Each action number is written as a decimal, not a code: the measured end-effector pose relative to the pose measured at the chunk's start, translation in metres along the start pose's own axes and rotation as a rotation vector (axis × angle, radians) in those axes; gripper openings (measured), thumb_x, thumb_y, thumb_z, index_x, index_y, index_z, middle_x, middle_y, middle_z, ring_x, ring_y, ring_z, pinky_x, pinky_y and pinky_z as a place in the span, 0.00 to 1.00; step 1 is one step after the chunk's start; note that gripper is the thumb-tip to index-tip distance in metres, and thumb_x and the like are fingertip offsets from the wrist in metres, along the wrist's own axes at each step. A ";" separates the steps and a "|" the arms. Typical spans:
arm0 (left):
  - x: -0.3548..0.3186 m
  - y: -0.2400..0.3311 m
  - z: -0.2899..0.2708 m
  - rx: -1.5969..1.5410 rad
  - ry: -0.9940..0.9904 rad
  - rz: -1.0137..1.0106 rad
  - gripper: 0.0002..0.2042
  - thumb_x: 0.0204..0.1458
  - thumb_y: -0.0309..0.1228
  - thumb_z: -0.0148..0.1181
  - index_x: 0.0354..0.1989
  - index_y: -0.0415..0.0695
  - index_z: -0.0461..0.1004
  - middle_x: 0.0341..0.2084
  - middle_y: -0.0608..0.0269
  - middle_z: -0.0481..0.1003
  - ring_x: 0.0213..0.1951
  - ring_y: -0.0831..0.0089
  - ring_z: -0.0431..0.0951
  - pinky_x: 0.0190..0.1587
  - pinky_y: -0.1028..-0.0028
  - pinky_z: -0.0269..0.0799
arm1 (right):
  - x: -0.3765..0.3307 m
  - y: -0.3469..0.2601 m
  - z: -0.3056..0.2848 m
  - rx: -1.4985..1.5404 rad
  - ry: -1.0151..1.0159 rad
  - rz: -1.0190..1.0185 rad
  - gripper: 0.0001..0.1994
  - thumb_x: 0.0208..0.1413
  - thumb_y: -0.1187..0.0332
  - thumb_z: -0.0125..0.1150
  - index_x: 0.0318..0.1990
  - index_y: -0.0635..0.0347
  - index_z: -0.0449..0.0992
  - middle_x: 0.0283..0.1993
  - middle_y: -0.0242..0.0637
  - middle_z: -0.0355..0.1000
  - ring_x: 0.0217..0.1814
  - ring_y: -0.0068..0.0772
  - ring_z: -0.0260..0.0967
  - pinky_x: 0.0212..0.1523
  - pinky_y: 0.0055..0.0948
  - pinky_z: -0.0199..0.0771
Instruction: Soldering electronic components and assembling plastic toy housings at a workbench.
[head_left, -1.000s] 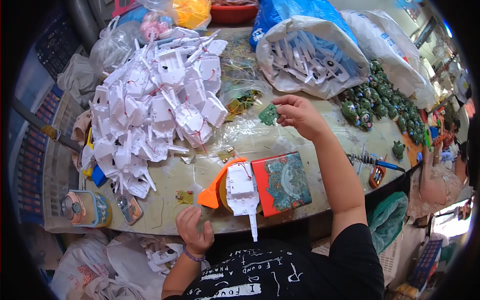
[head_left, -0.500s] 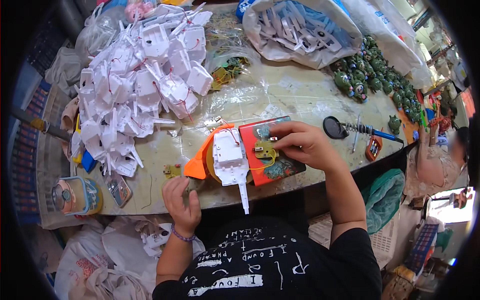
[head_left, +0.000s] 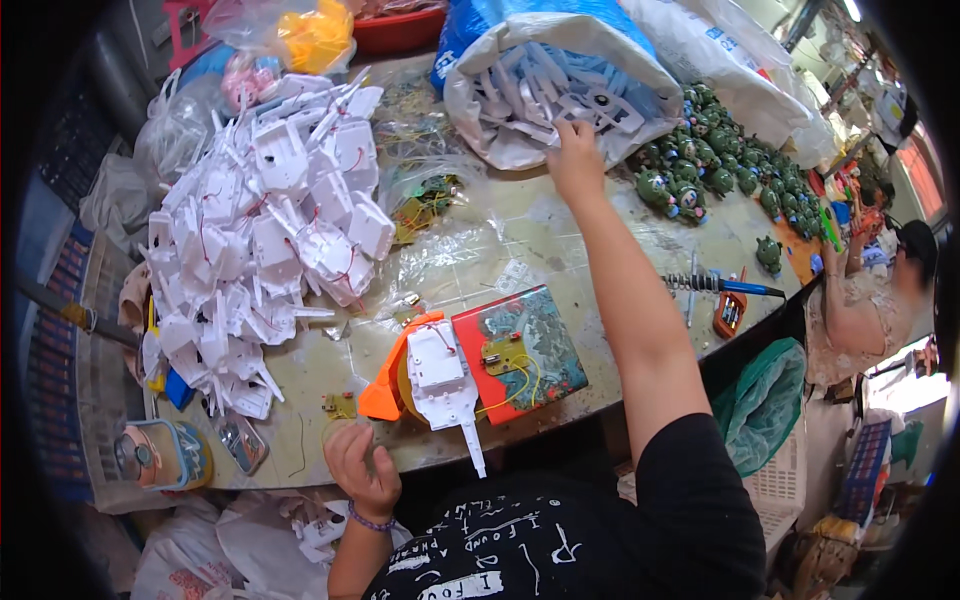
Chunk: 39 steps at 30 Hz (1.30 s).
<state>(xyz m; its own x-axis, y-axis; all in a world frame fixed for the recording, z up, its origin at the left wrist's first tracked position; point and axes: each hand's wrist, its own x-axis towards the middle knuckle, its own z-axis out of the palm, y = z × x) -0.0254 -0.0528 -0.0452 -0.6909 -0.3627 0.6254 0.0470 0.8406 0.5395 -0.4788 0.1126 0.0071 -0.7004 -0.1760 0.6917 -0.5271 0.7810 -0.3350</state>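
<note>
My right hand (head_left: 577, 165) reaches out over the near rim of a white sack (head_left: 487, 146) filled with white plastic parts (head_left: 530, 85). Its fingers are bent together against the parts; what they pinch is hard to see. My left hand (head_left: 362, 468) rests at the table's near edge, loosely curled with thumb apart and nothing in it. Between my arms lies a white plastic housing (head_left: 438, 372) with a long stem toward me, beside an orange plastic piece (head_left: 385, 390). A small circuit board (head_left: 507, 357) with yellow wires sits on a red box (head_left: 550, 345).
White housings with red wires (head_left: 270, 230) are heaped at left. Green figures (head_left: 700, 150) crowd the far right. A soldering iron (head_left: 735, 286) lies at right, a jar (head_left: 160, 455) and a phone (head_left: 242, 442) at near left. Another person (head_left: 870, 300) sits at far right.
My right hand has left the circuit board and stretched forward to the sack. The board now lies alone on the red box. My left hand stays near the table edge; the view has shifted.
</note>
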 end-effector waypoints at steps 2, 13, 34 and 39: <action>-0.003 -0.002 0.002 -0.003 0.005 0.048 0.13 0.51 0.26 0.51 0.45 0.38 0.71 0.41 0.50 0.72 0.45 0.53 0.71 0.54 0.57 0.64 | 0.013 0.020 0.010 -0.087 0.052 -0.150 0.14 0.49 0.72 0.59 0.45 0.60 0.77 0.36 0.43 0.73 0.40 0.49 0.73 0.41 0.39 0.73; 0.045 0.023 -0.011 -0.038 -0.071 0.059 0.11 0.46 0.24 0.60 0.40 0.41 0.75 0.39 0.54 0.73 0.44 0.54 0.71 0.49 0.61 0.66 | -0.076 -0.052 -0.140 0.481 -0.064 -0.122 0.10 0.54 0.77 0.62 0.44 0.64 0.78 0.39 0.44 0.76 0.38 0.31 0.74 0.38 0.25 0.72; 0.179 0.047 0.023 -0.238 -0.406 -0.088 0.05 0.52 0.27 0.61 0.32 0.38 0.77 0.25 0.64 0.75 0.28 0.77 0.73 0.32 0.77 0.66 | -0.204 -0.068 -0.221 0.468 -0.223 -0.563 0.16 0.41 0.78 0.60 0.42 0.60 0.80 0.46 0.46 0.74 0.47 0.45 0.75 0.45 0.36 0.77; 0.180 0.031 -0.008 -0.317 -0.328 -0.216 0.06 0.50 0.27 0.62 0.33 0.37 0.77 0.26 0.61 0.74 0.29 0.73 0.74 0.32 0.76 0.68 | -0.204 -0.079 -0.214 0.470 -0.273 -0.677 0.14 0.38 0.72 0.69 0.38 0.57 0.81 0.44 0.41 0.75 0.45 0.41 0.73 0.43 0.37 0.75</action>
<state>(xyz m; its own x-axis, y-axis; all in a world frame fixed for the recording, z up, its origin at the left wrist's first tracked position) -0.1426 -0.0954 0.0886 -0.8970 -0.3265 0.2979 0.0597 0.5784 0.8135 -0.1915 0.2156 0.0296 -0.2236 -0.6979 0.6804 -0.9742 0.1387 -0.1779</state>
